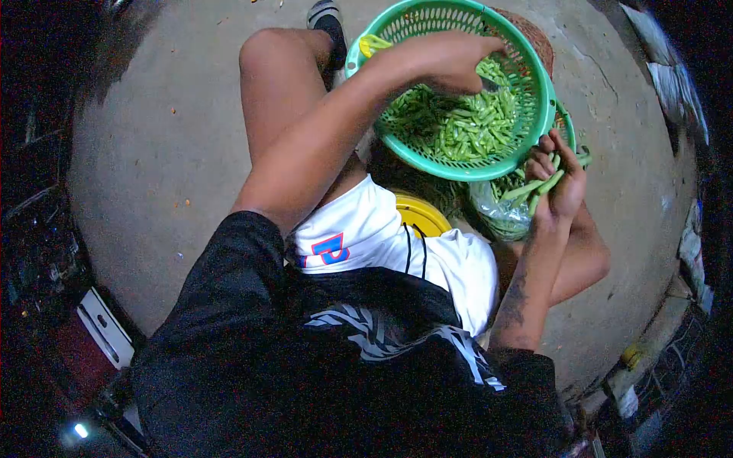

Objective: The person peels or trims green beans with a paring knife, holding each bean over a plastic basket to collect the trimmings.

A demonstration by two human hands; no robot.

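My left hand reaches over a green plastic colander basket, its fingers closed. A dark, narrow blade, like that of a knife, shows beneath this hand; the handle is hidden. Cut green bean pieces lie heaped inside the basket. Just outside the basket's lower right rim, my right hand is closed around several long green beans, which stick out on both sides of the fingers. Below it, a clear plastic bag with more green beans rests beside my leg.
Behind the first basket, part of another green basket shows. Something yellow hangs at the left rim. A round yellow object sits between my legs. Bare concrete floor surrounds me, with small orange scraps on it. Dark clutter lines both sides.
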